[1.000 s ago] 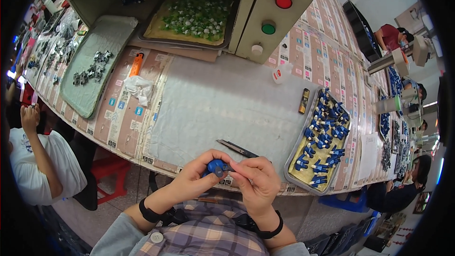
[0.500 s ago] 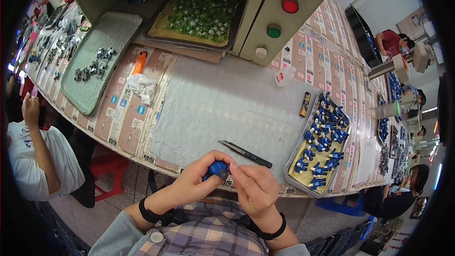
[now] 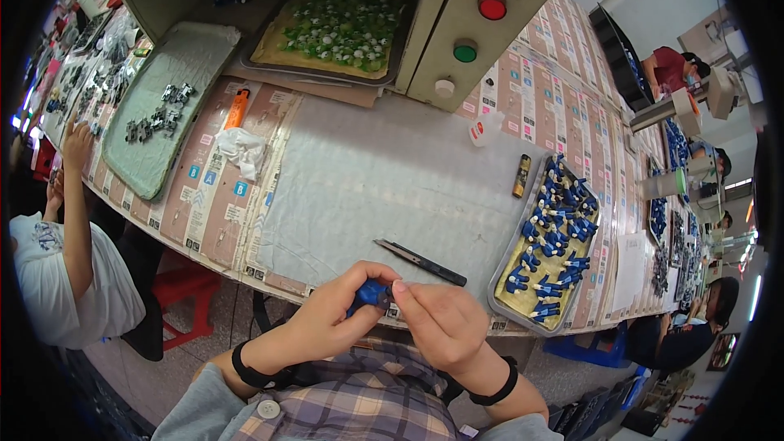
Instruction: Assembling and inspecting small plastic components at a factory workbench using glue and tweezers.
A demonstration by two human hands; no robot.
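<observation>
Near the table's front edge, my left hand (image 3: 333,310) is closed round a small blue plastic piece (image 3: 367,295); its dark end points toward my right hand. With thumb and forefinger pinched at that dark end, my right hand (image 3: 441,322) hides whatever it grips there. Just beyond both hands lies a black utility knife (image 3: 420,263) on the pale sheet (image 3: 367,188). To the right, a metal tray (image 3: 500,284) lined with yellowish material carries rows of small blue-and-white figures (image 3: 559,233).
A beige machine housing (image 3: 433,49) stands at the back, a tray of green-and-white pieces (image 3: 339,28) inside it. Left are a lined tray (image 3: 155,155) with metallic parts, an orange cutter (image 3: 237,108) and crumpled tissue (image 3: 242,149). A bottle (image 3: 486,128) lies beyond; co-workers sit on both sides.
My right hand has shifted slightly right, its fingers still at the piece's dark end. At left, the co-worker's arm has risen and reached toward the table.
</observation>
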